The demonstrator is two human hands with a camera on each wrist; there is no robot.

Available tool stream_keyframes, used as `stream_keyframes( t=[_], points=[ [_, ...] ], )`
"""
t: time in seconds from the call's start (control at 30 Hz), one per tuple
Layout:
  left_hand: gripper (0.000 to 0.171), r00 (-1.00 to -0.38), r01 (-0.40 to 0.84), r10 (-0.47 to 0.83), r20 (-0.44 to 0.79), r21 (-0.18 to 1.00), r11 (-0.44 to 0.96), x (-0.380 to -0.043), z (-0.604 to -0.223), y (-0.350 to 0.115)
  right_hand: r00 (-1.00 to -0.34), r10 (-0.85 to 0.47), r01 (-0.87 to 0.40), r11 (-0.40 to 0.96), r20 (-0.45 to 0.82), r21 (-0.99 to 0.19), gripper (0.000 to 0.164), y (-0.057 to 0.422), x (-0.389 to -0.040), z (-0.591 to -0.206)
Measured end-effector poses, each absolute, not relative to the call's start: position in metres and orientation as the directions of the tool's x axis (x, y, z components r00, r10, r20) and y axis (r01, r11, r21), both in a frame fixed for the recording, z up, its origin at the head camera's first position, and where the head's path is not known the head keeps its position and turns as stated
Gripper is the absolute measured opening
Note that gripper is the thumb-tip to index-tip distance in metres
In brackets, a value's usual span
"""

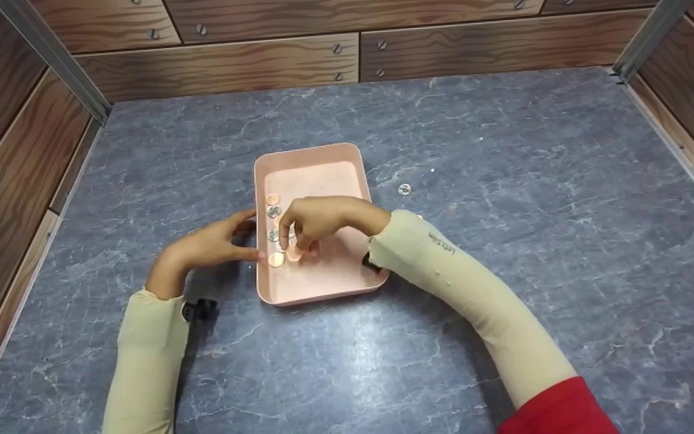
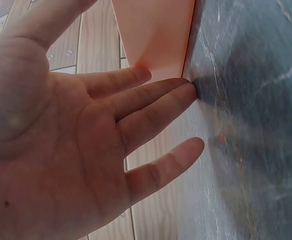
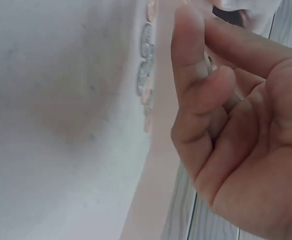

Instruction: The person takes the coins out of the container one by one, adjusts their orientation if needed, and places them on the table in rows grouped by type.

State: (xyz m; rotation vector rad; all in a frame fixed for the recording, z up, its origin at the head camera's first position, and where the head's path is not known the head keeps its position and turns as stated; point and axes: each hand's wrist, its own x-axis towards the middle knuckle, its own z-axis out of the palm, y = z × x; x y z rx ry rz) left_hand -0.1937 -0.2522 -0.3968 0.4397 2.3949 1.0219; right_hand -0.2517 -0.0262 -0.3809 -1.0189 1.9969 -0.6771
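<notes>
A shallow pink tray (image 1: 323, 295) lies on the marbled surface. Along its left inner side sit several small round pieces: flat copper-coloured discs (image 1: 276, 259) and faceted silver gems (image 1: 273, 211). My right hand (image 1: 323, 217) reaches over the tray from the right, fingers curled down, and pinches a copper-coloured disc (image 1: 294, 252) among the others. In the right wrist view, the row of gems (image 3: 146, 40) shows beside my bent fingers (image 3: 188, 50). Outside the tray, my left hand (image 1: 208, 244) steadies the left wall, its extended fingertips (image 2: 143, 74) touching it in the left wrist view.
One faceted silver gem (image 1: 405, 189) lies on the surface right of the tray. A small piece (image 1: 420, 217) peeks out beside the right sleeve (image 1: 461, 277). Wood-patterned panels (image 1: 214, 66) border the work surface at the back and both sides.
</notes>
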Motion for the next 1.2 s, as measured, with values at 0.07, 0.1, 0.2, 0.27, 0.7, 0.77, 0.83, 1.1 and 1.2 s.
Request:
stream_keyframes(
  t=[0.07,0.1,0.2,0.27,0.7,0.77,0.83,1.1,1.2],
  points=[
    [0.092,-0.827,0.098,0.465,-0.316,0.733,0.673,-0.193,-0.396,-0.252,-0.383,-0.844,-0.431,0.522,-0.375,-0.736,0.021,-0.025,-0.253,-0.376],
    [0.092,-0.827,0.097,0.463,-0.318,0.731,0.676,-0.193,-0.396,-0.251,-0.388,-0.847,-0.43,0.515,-0.363,-0.742,0.022,-0.024,-0.253,-0.374],
    [0.09,-0.826,0.098,0.463,-0.322,0.727,0.68,-0.193,-0.396,-0.251,-0.406,-0.851,-0.408,0.494,-0.332,-0.768,0.02,-0.02,-0.254,-0.367],
    [0.09,-0.824,0.098,0.463,-0.325,0.724,0.683,-0.193,-0.396,-0.251,-0.421,-0.851,-0.391,0.483,-0.315,-0.783,0.02,-0.017,-0.255,-0.364],
    [0.096,-0.826,0.099,0.433,-0.361,0.664,0.741,-0.192,-0.394,-0.246,-0.55,-0.797,-0.295,0.465,-0.25,-0.834,0.019,0.013,-0.259,-0.361],
    [0.096,-0.825,0.092,0.425,-0.372,0.654,0.75,-0.192,-0.393,-0.245,-0.568,-0.785,-0.283,0.469,-0.247,-0.837,0.02,0.02,-0.26,-0.362],
    [0.096,-0.826,0.091,0.42,-0.376,0.646,0.758,-0.191,-0.392,-0.244,-0.582,-0.775,-0.271,0.468,-0.244,-0.841,0.02,0.027,-0.26,-0.362],
    [0.097,-0.827,0.098,0.428,-0.365,0.655,0.749,-0.191,-0.393,-0.246,-0.608,-0.759,-0.245,0.46,-0.234,-0.853,0.021,0.052,-0.262,-0.361],
    [0.097,-0.829,0.099,0.427,-0.361,0.656,0.748,-0.19,-0.393,-0.246,-0.619,-0.75,-0.245,0.467,-0.234,-0.849,0.021,0.064,-0.262,-0.359]
  ],
)
